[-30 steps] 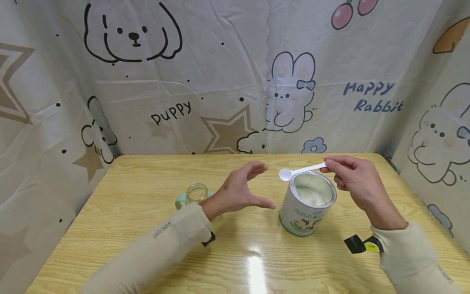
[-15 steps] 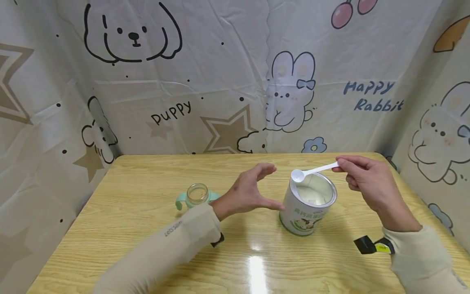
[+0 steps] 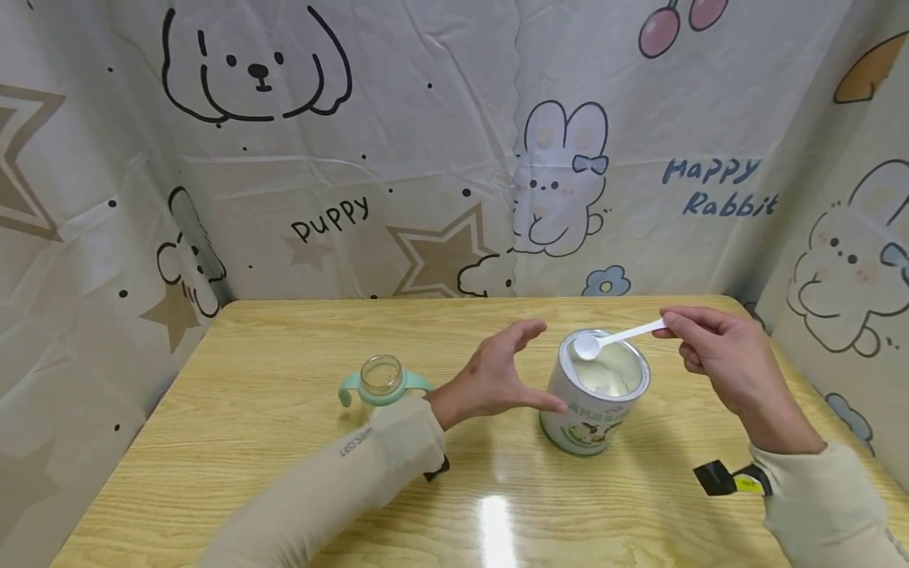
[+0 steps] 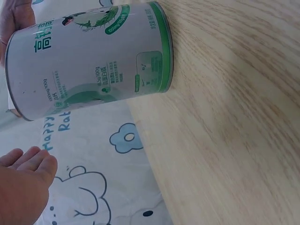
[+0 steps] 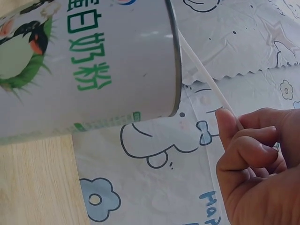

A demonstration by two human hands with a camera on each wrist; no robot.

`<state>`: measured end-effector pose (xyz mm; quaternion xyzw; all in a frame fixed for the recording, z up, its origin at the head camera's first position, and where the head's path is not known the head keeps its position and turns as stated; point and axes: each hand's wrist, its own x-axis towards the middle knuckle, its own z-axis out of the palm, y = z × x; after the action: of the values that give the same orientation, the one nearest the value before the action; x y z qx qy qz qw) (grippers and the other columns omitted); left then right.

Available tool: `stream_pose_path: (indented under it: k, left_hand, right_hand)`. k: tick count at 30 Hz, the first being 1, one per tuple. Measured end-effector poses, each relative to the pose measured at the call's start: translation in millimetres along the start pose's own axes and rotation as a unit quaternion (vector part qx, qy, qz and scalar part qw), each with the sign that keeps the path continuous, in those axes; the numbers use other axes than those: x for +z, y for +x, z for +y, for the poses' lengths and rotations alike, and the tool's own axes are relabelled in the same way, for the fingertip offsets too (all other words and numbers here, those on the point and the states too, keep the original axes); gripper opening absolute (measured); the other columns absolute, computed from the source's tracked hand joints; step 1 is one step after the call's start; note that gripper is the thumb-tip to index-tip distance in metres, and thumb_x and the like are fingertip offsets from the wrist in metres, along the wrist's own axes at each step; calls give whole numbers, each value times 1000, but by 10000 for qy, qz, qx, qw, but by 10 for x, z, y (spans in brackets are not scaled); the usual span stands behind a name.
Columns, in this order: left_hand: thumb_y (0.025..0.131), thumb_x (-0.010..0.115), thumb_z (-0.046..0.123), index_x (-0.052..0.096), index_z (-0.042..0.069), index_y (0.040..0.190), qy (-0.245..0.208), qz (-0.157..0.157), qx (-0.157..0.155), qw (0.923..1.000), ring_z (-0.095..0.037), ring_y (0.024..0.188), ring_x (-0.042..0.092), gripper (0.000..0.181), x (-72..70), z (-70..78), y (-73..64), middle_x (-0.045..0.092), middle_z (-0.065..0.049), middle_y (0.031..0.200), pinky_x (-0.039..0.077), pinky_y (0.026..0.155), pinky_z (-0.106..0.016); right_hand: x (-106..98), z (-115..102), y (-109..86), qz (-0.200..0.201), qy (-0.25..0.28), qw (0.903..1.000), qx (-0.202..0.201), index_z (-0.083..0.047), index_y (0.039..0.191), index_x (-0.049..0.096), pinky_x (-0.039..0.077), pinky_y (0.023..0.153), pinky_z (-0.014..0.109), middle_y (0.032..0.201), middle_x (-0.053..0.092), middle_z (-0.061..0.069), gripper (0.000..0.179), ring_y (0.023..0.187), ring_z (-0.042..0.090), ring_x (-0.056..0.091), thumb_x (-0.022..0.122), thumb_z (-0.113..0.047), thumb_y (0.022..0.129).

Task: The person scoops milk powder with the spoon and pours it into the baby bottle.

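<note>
A white milk-powder can [image 3: 592, 426] with green print stands uncovered on the table, pale powder inside. Between thumb and fingers my right hand [image 3: 724, 363] pinches the handle of a white measuring scoop [image 3: 588, 347]. Its small bowl hangs over the can's mouth; whether it holds powder I cannot tell. In the right wrist view the scoop's handle [image 5: 206, 75] runs behind the can's rim. My left hand [image 3: 497, 375] is spread beside the can's left side, thumb apart from fingers. The left wrist view shows a gap between that hand [image 4: 26, 187] and the can [image 4: 93, 61].
An uncapped clear bottle [image 3: 381, 375] with mint-green handles stands left of the can, partly behind the left forearm. The wooden table [image 3: 234, 442] ends at a printed curtain [image 3: 426, 158] along the back and both sides.
My right hand has moved right with the scoop, whose bowl went from beyond the can's left rim to over its mouth. The left hand has moved right, closer to the can.
</note>
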<state>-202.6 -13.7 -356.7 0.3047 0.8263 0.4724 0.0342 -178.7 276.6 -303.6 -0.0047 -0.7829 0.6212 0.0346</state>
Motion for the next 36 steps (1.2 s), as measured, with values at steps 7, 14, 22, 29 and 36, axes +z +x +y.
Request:
stream_pose_path:
  k: [7, 14, 22, 29, 36]
  left_hand:
    - [64, 97, 30, 34, 5, 153, -83, -41, -170, 9998, -24, 141, 40, 113, 78, -1, 58, 37, -10, 157, 37, 113, -32]
    - [66, 96, 29, 31, 5, 155, -236, -142, -200, 9994, -21, 142, 38, 112, 148, 23, 103, 35, -9, 158, 35, 113, -28]
    - [68, 95, 25, 32, 4, 154, -414, -177, -93, 9989, -17, 141, 39, 108, 248, 8, 134, 38, -11, 156, 35, 112, -23]
    - [67, 96, 23, 42, 9, 146, -685, -160, 136, 9974, -10, 128, 50, 96, 327, -5, 163, 54, -3, 139, 39, 109, -24]
    - [67, 96, 20, 44, 10, 143, -852, -119, 260, 9960, -9, 125, 54, 93, 368, -16, 169, 56, -1, 135, 43, 105, -21]
  right_hand:
    - [-18, 30, -20, 128, -614, 9980, -118, -30, 98, 71, 41, 48, 22, 83, 71, -12, 11, 60, 8, 46, 63, -23, 100]
    - [19, 31, -72, 272, -1996, 9786, -430, -5, 123, 66, 48, 54, 21, 87, 69, -15, 36, 68, 12, 51, 58, -33, 102]
    - [85, 66, -84, 262, -2888, 9512, -1056, 2, 116, 70, 43, 50, 22, 96, 73, 13, 35, 68, 9, 52, 63, -29, 101]
    - [119, 87, -87, 9, -3209, 9355, -1476, 1, 108, 74, 45, 56, 20, 100, 71, 17, 24, 72, 9, 54, 67, -20, 98]
    - [163, 79, -86, -333, -3265, 9304, -1631, 1, 103, 75, 48, 56, 21, 96, 73, 15, 18, 71, 8, 58, 66, -14, 98]
